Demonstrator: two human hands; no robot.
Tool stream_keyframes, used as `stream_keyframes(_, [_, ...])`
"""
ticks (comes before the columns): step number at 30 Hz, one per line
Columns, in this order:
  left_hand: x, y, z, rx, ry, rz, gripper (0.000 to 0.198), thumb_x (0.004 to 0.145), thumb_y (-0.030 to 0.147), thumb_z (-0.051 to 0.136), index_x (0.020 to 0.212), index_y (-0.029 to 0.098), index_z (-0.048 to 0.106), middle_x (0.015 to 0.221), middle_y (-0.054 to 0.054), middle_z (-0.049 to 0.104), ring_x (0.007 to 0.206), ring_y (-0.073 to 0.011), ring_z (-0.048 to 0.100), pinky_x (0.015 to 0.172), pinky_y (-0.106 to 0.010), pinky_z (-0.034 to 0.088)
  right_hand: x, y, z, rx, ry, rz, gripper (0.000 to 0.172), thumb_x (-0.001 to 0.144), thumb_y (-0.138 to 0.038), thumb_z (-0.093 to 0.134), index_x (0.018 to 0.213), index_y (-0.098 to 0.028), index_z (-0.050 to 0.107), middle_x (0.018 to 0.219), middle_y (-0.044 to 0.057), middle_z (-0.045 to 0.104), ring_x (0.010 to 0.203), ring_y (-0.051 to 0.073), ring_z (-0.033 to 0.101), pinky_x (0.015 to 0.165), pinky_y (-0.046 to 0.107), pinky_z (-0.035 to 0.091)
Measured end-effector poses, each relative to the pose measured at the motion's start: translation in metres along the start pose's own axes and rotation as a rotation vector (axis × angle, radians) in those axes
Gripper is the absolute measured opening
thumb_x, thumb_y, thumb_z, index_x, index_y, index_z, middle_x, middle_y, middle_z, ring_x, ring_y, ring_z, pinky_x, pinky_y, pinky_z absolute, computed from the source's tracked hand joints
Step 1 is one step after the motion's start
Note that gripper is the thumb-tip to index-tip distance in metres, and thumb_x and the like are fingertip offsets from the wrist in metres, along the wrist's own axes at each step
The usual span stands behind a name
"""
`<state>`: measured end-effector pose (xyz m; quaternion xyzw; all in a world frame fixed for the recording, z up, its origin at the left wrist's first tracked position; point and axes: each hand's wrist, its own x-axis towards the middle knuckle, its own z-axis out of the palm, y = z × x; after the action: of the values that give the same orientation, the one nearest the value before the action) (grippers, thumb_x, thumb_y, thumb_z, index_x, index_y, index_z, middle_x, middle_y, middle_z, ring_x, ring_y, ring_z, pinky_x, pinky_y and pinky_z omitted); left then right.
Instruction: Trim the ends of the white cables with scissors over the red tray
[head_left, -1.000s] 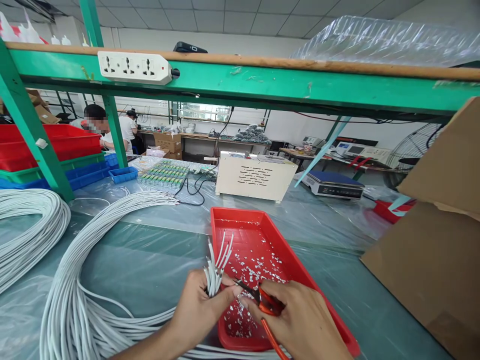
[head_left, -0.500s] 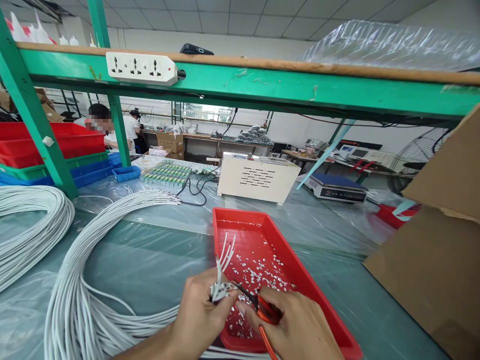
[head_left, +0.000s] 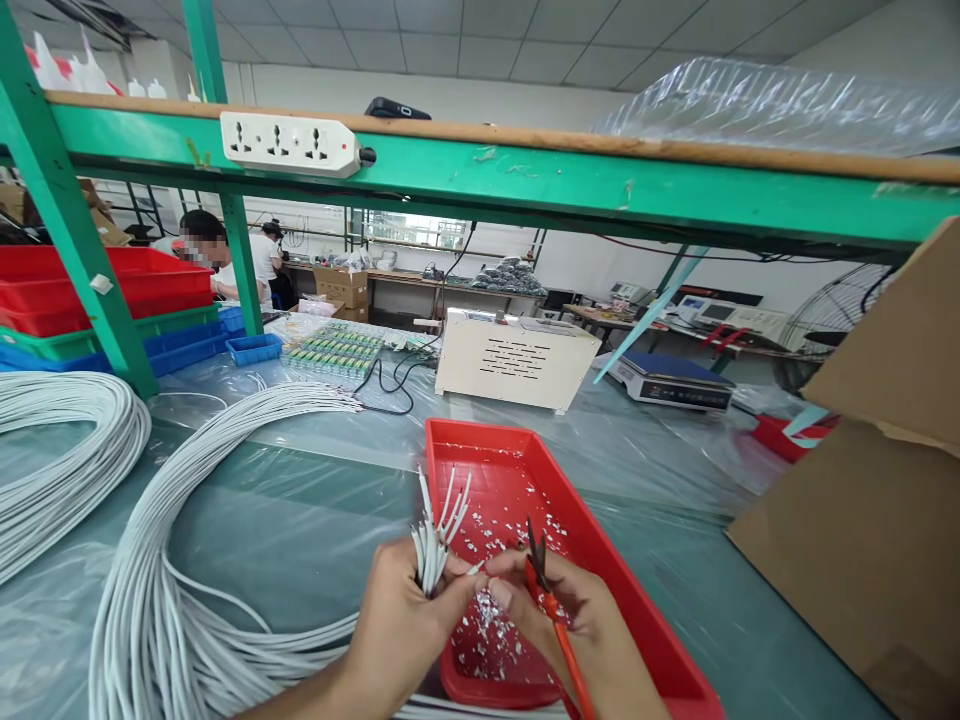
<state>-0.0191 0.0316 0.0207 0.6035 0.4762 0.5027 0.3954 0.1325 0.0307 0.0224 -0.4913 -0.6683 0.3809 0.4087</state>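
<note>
My left hand (head_left: 412, 610) is closed around a bunch of white cables (head_left: 431, 555), whose cut ends fan upward over the red tray (head_left: 615, 520). One cable end sticks out sideways between my left thumb and forefinger. My right hand (head_left: 577, 620) pinches at the tip of that cable with thumb and forefinger. Tucked in the same hand are orange-handled cutters (head_left: 553, 605), their dark blades pointing up and slightly apart. Small white and silvery scraps lie scattered in the tray beneath both hands.
Long white cable bundles (head_left: 157, 540) curve over the table at left. Behind the tray stand a beige machine (head_left: 517, 362) and a scale (head_left: 667, 385). A cardboard box (head_left: 862, 540) borders the right side. A green shelf beam (head_left: 487, 165) crosses above; people sit in the background.
The cutter blades have come away from the cable bunch and now point upward in my right hand. My right fingertips have moved to the cable end beside my left thumb.
</note>
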Motion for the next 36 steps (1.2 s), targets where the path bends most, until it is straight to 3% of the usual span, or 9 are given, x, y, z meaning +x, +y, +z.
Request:
stream_keyframes(7, [-0.005,-0.004,0.002,0.097,0.009,0.067,0.017,0.073,0.020,0.056,0.058,0.014,0.057,0.054,0.001,0.057,0.050,-0.0103,0.046,0.049,-0.018,0.036,-0.001,0.008,0.014,0.325,0.056,0.147,0.024,0.061,-0.037,0.069,0.074,-0.018,0.066,0.067,0.002,0.062,0.063,0.017,0.055,0.061,0.026,0.044])
stream_keyframes(17, [-0.007,-0.003,0.002,0.219,0.007,0.151,0.016,0.076,0.021,0.053,0.061,0.015,0.056,0.054,0.001,0.056,0.050,-0.0104,0.048,0.049,-0.018,0.035,-0.002,0.001,0.017,0.353,0.157,0.157,0.016,0.058,-0.032,0.071,0.064,-0.018,0.066,0.060,0.001,0.063,0.058,0.016,0.055,0.057,0.024,0.044])
stream_keyframes(24, [-0.007,-0.005,0.004,0.186,-0.024,0.132,0.015,0.075,0.020,0.055,0.062,0.014,0.058,0.060,-0.001,0.062,0.054,-0.0118,0.053,0.052,-0.018,0.038,-0.001,0.010,0.018,0.373,0.199,0.181,0.013,0.054,-0.024,0.071,0.060,-0.016,0.063,0.054,-0.002,0.056,0.050,0.011,0.045,0.049,0.020,0.037])
stream_keyframes(36, [-0.003,-0.001,0.000,0.002,-0.197,0.037,0.021,0.077,0.023,0.052,0.069,0.011,0.066,0.060,-0.002,0.061,0.059,-0.0130,0.052,0.057,-0.019,0.039,0.004,-0.005,0.011,0.443,0.167,0.237,0.019,0.049,-0.028,0.073,0.055,-0.016,0.059,0.044,-0.007,0.044,0.041,0.007,0.036,0.041,0.018,0.029])
